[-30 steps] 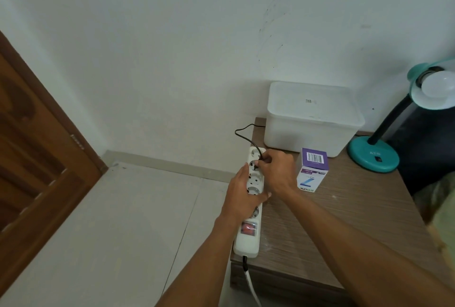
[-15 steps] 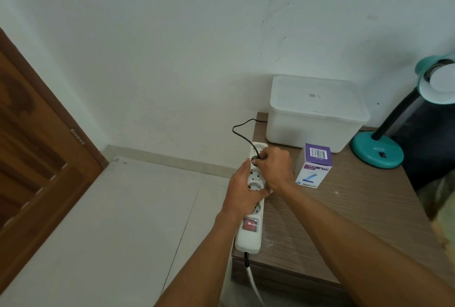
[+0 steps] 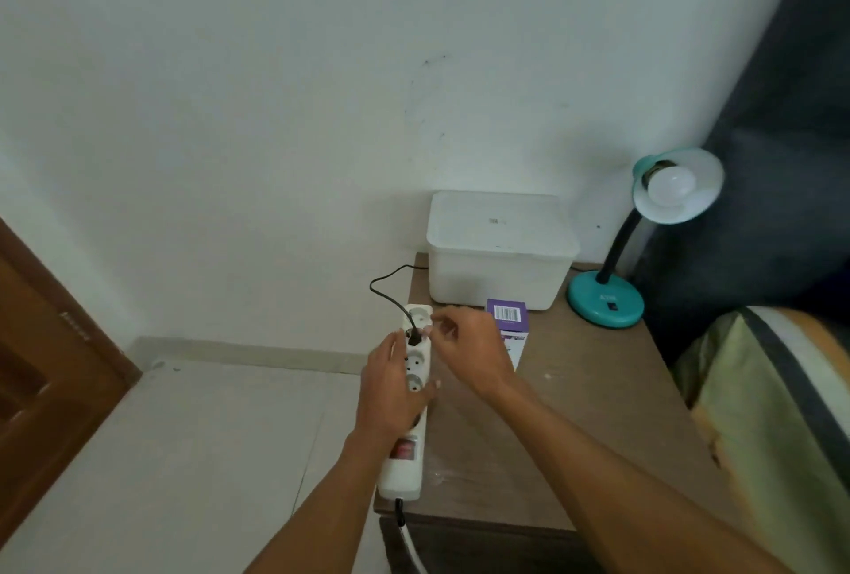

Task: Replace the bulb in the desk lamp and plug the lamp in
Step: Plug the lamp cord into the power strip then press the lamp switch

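While a wooden table point(image 3: 575, 412) stands against a white wall, a white tub point(image 3: 499, 246) sits at its back, with a teal lamp point(image 3: 605, 299) to the right, a white bulb point(image 3: 670, 187) in its shade. A white power strip point(image 3: 404, 467) lies along the table's left edge. The left hand point(image 3: 391, 394) rests on the strip, fingers loosely spread. The right hand point(image 3: 469, 348) hovers just beside the black plug point(image 3: 414, 336) seated in the strip, fingers loosely curled, holding nothing. A purple box point(image 3: 508, 313) sits behind that hand

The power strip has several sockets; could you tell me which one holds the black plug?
The second socket from the far end holds the plug; the far-end socket and those nearer stand empty.
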Available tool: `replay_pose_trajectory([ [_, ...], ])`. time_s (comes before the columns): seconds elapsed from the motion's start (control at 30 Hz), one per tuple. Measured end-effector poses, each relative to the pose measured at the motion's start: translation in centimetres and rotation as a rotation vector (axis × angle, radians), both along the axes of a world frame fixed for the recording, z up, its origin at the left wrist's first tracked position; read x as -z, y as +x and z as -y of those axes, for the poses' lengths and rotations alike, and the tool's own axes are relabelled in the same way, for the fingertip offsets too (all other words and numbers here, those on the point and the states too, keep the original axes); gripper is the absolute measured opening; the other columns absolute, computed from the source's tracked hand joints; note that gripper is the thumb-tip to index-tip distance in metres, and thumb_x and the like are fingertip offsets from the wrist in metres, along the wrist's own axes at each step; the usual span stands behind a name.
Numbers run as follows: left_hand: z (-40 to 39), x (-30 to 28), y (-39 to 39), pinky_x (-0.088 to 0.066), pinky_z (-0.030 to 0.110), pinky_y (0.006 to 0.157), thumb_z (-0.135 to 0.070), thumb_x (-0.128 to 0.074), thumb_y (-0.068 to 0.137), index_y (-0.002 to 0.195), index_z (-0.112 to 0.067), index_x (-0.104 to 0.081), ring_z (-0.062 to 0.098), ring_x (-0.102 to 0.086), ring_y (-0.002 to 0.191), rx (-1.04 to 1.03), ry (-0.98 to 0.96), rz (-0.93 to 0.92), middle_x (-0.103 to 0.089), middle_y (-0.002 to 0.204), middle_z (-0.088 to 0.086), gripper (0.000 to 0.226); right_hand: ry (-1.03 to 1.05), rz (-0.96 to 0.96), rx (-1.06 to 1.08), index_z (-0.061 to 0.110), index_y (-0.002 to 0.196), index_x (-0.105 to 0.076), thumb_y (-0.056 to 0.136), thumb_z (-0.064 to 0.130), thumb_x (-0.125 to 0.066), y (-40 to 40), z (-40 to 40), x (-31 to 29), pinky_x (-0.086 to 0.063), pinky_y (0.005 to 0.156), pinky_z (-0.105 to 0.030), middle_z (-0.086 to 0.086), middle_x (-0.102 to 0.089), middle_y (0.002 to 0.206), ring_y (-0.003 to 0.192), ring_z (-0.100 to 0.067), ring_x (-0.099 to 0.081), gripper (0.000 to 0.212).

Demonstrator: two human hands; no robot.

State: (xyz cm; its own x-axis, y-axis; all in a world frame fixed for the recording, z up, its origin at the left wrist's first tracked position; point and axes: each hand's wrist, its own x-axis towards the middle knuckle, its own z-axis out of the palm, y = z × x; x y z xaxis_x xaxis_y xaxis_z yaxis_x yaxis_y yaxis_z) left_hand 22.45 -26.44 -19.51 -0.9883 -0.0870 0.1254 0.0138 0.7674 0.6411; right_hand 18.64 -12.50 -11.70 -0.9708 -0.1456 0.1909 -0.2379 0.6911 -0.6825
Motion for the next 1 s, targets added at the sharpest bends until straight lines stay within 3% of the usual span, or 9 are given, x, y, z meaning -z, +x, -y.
replay_pose_trajectory([
  [0.17,-4.4,-2.5,1.8,-0.048,0.043,0.11,-0.049,-0.066,0.092,0.15,-0.012,-0.049,0.025,-0.054,0.134,0.072,0.002,-0.25,-0.056,0.148,0.008,0.071,0.017,-0.176,0.049,0.018,0.107,-0.076,0.092,0.028,-0.067,1.8,-6.4,-4.2,-0.057,0.075,-0.031,0.005,-0.074,0.09,0.077,-0.006,-0.064,0.021],
  [0.27,-8.9,-3.6,3.1,-0.047,0.028,0.106,-0.048,-0.069,0.091,0.148,-0.021,-0.051,0.008,-0.052,0.127,0.186,0.05,-0.298,-0.06,0.142,0.002,0.065,0.022,-0.21,0.16,0.017,0.113,-0.073,0.093,0.027,-0.067,2.5,-10.6,-5.0,-0.059,0.077,-0.031,0.002,-0.073,0.097,0.08,-0.005,-0.064,0.023],
  [0.4,-15.1,-4.0,3.7,-0.031,0.022,0.113,-0.051,-0.065,0.094,0.156,-0.026,-0.041,0.0,-0.037,0.137,0.382,0.0,-0.254,-0.051,0.155,-0.001,0.071,0.001,-0.219,0.285,0.013,0.122,-0.069,0.094,0.021,-0.068,3.7,-16.2,-4.8,-0.055,0.09,-0.027,-0.002,-0.071,0.112,0.1,-0.013,-0.067,0.03],
  [0.5,-19.1,-3.7,2.6,-0.027,0.026,0.118,-0.05,-0.065,0.096,0.161,-0.03,-0.031,0.007,-0.034,0.148,0.435,0.003,-0.17,-0.038,0.164,-0.006,0.075,0.011,-0.188,0.361,0.011,0.129,-0.067,0.093,0.021,-0.066,3.9,-20.5,-3.5,-0.047,0.102,-0.032,-0.006,-0.069,0.126,0.116,-0.021,-0.064,0.037],
  [0.6,-22.2,-3.0,0.3,-0.028,0.039,0.126,-0.048,-0.066,0.096,0.163,-0.03,-0.026,0.013,-0.03,0.153,0.445,0.009,-0.084,-0.031,0.168,-0.005,0.08,0.028,-0.151,0.417,0.014,0.133,-0.064,0.092,0.026,-0.065,3.2,-24.2,-1.1,-0.05,0.103,-0.039,-0.008,-0.066,0.132,0.119,-0.024,-0.064,0.042],
  [0.67,-23.7,-2.1,-1.9,-0.022,0.04,0.127,-0.046,-0.068,0.095,0.164,-0.028,-0.023,0.016,-0.026,0.156,0.434,0.005,-0.031,-0.027,0.17,-0.003,0.084,0.05,-0.105,0.429,0.014,0.139,-0.058,0.094,0.027,-0.064,2.3,-26.0,0.6,-0.049,0.105,-0.039,-0.009,-0.062,0.138,0.124,-0.023,-0.061,0.047],
  [0.8,-25.6,-0.1,-6.9,-0.009,0.036,0.129,-0.043,-0.072,0.092,0.166,-0.022,-0.012,0.016,-0.007,0.161,0.459,-0.061,0.005,-0.008,0.175,0.0,0.098,0.11,-0.017,0.397,0.014,0.15,-0.043,0.098,0.029,-0.06,-0.3,-28.3,3.9,-0.036,0.115,-0.032,-0.007,-0.05,0.151,0.139,-0.019,-0.047,0.057],
  [1.0,-26.0,2.2,-12.9,-0.009,0.041,0.132,-0.031,-0.071,0.09,0.166,-0.013,-0.005,0.014,0.009,0.16,0.547,-0.128,-0.001,0.007,0.175,0.004,0.102,0.23,0.014,0.284,0.013,0.158,-0.026,0.099,0.026,-0.057,-5.9,-29.2,8.3,-0.015,0.114,-0.023,-0.006,-0.026,0.165,0.153,-0.018,-0.021,0.068],
])
